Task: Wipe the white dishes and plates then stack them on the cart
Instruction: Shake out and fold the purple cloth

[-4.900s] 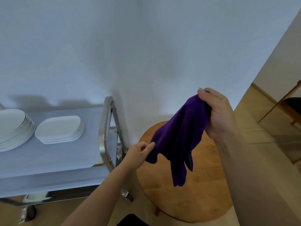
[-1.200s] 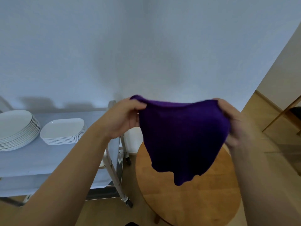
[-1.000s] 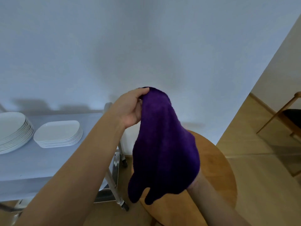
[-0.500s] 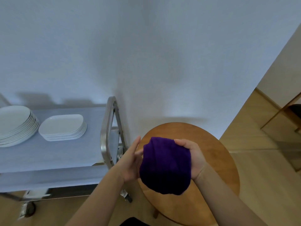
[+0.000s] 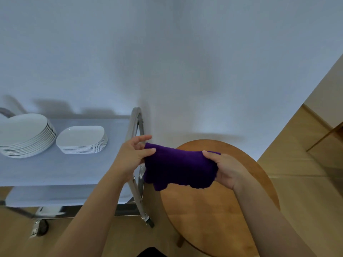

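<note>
A folded purple cloth is stretched between my two hands above the round wooden table. My left hand pinches its left end with thumb and fingers. My right hand grips its right end, thumb on top. On the cart at the left stand two stacks: round white plates at the far left and rounded rectangular white dishes beside them.
The cart's metal handle frame rises between the cart top and the table. A lower cart shelf and a caster show below. A white wall runs behind. Wooden floor lies to the right, with a chair leg at the right edge.
The cloth was spread wide, then draped and bunched over my right hand. Now it is folded and pulled sideways between both hands, lower, over the table.
</note>
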A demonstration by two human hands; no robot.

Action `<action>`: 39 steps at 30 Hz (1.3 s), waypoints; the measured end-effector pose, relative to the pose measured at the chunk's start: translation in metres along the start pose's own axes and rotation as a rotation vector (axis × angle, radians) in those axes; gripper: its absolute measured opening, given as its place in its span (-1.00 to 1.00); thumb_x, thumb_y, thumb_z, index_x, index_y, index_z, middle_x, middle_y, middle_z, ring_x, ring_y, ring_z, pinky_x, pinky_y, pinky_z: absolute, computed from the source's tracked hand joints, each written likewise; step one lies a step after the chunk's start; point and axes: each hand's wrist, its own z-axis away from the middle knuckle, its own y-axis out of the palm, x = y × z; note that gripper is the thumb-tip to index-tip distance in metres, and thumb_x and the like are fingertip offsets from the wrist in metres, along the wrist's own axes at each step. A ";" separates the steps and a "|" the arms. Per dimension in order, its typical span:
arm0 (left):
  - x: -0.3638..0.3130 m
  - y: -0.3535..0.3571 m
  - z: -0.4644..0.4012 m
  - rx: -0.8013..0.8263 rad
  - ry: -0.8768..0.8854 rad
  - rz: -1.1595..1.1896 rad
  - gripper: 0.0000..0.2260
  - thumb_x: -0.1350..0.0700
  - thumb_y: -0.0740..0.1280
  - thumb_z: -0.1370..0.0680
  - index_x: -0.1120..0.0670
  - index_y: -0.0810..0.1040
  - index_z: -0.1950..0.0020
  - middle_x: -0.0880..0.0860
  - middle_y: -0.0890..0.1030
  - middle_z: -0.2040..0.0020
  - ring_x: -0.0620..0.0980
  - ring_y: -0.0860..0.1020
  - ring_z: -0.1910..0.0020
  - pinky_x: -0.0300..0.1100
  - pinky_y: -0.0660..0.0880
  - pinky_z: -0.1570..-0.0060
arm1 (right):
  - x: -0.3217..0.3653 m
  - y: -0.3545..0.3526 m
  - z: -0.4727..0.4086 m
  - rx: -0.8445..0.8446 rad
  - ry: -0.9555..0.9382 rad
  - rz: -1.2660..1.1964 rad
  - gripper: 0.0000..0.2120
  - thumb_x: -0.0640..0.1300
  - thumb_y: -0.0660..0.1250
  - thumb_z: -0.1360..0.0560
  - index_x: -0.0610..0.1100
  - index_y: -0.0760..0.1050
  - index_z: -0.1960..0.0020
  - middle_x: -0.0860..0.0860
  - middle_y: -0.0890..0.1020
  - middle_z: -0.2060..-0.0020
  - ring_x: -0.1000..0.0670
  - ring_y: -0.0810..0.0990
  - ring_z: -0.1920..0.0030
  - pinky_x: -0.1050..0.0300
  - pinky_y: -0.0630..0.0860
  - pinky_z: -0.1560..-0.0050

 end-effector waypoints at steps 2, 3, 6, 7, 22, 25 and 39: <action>-0.003 -0.002 -0.002 -0.111 0.098 -0.099 -0.69 0.34 0.39 -0.46 0.03 0.54 -0.13 -0.01 0.68 0.17 -0.07 0.64 0.11 -0.32 0.56 0.18 | 0.007 0.005 -0.001 -0.073 -0.077 0.054 -0.80 -0.08 0.36 -0.51 -0.18 0.56 -0.05 -0.10 0.67 0.10 -0.10 0.63 0.05 0.02 0.59 0.10; -0.004 -0.004 -0.002 -0.137 0.129 -0.114 -0.72 0.34 0.39 -0.46 0.01 0.56 -0.06 -0.02 0.68 0.18 -0.09 0.63 0.13 -0.33 0.55 0.16 | 0.009 0.007 -0.001 -0.101 -0.109 0.068 -0.80 -0.07 0.36 -0.50 -0.17 0.56 -0.03 -0.08 0.67 0.14 -0.07 0.62 0.09 0.08 0.57 0.18; -0.006 -0.013 -0.001 -0.128 0.202 -0.117 -0.72 0.35 0.39 -0.46 -0.04 0.60 0.05 -0.02 0.66 0.18 -0.15 0.63 0.18 -0.34 0.56 0.16 | 0.011 0.015 0.000 -0.113 -0.176 0.051 -0.82 -0.10 0.40 -0.47 -0.16 0.55 -0.03 -0.05 0.67 0.18 -0.04 0.63 0.13 0.19 0.53 0.33; -0.007 -0.017 0.000 -0.122 0.226 -0.124 -0.71 0.36 0.39 -0.45 -0.03 0.61 0.04 -0.04 0.66 0.18 -0.18 0.63 0.20 -0.38 0.55 0.19 | 0.010 0.017 0.001 -0.100 -0.190 0.028 -0.79 -0.15 0.41 -0.46 -0.15 0.54 -0.07 -0.06 0.67 0.13 -0.06 0.63 0.09 0.19 0.55 0.32; 0.008 -0.054 -0.002 -0.104 0.144 -0.361 -0.92 0.10 0.20 -0.62 -0.03 0.42 0.06 -0.02 0.51 0.05 -0.13 0.49 0.06 -0.45 0.41 0.26 | 0.021 0.070 -0.046 -0.370 -0.727 0.808 -0.97 -0.09 0.31 -0.53 -0.04 0.49 0.07 0.03 0.45 0.06 0.05 0.47 0.07 0.34 0.32 0.22; 0.005 -0.061 -0.010 -0.232 0.087 0.061 -0.90 0.11 0.15 -0.64 -0.07 0.41 0.02 0.00 0.56 0.04 -0.07 0.54 0.03 -0.32 0.49 0.18 | 0.023 0.094 -0.044 -0.181 -0.728 0.538 -0.86 -0.11 0.25 -0.57 0.11 0.37 0.10 0.13 0.47 0.07 0.14 0.48 0.07 0.48 0.39 0.25; -0.001 -0.117 -0.117 -0.549 0.448 -0.646 -0.98 0.09 0.07 -0.65 0.00 0.23 -0.03 -0.11 0.44 0.34 -0.15 0.45 0.38 -0.32 0.29 0.42 | 0.030 0.186 -0.132 -0.130 -0.567 0.341 -0.94 -0.02 0.07 -0.64 0.03 0.27 -0.08 0.13 0.48 0.11 0.14 0.50 0.14 0.37 0.38 0.30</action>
